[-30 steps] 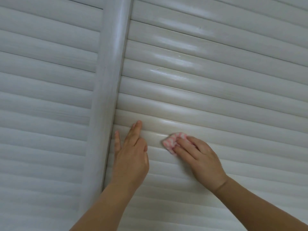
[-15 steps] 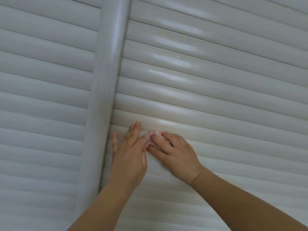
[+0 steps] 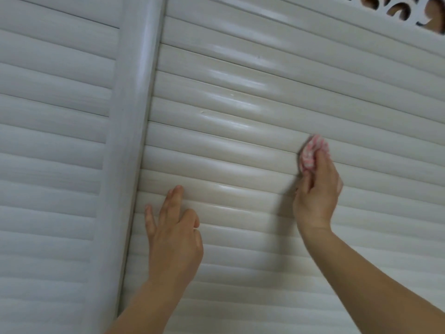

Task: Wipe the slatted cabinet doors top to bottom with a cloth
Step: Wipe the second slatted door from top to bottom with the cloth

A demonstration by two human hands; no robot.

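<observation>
Two white slatted cabinet doors fill the view, the right door point(image 3: 240, 145) and the left door point(image 3: 53, 141), split by a rounded vertical post point(image 3: 134, 112). My right hand point(image 3: 315, 189) grips a small pink and white cloth point(image 3: 311, 151) and presses it against a slat in the right door's middle. My left hand point(image 3: 173, 227) rests flat on the right door's lower slats beside the post, fingers spread, holding nothing.
A carved openwork panel point(image 3: 409, 10) with brown gaps runs across the top right above the slats. Glossy highlights mark the slats above my hands.
My right hand slid the cloth left until it met my left hand, then swept it right and a little upward along the slats. My left hand stayed put. The view tilted up, showing the carved panel.
</observation>
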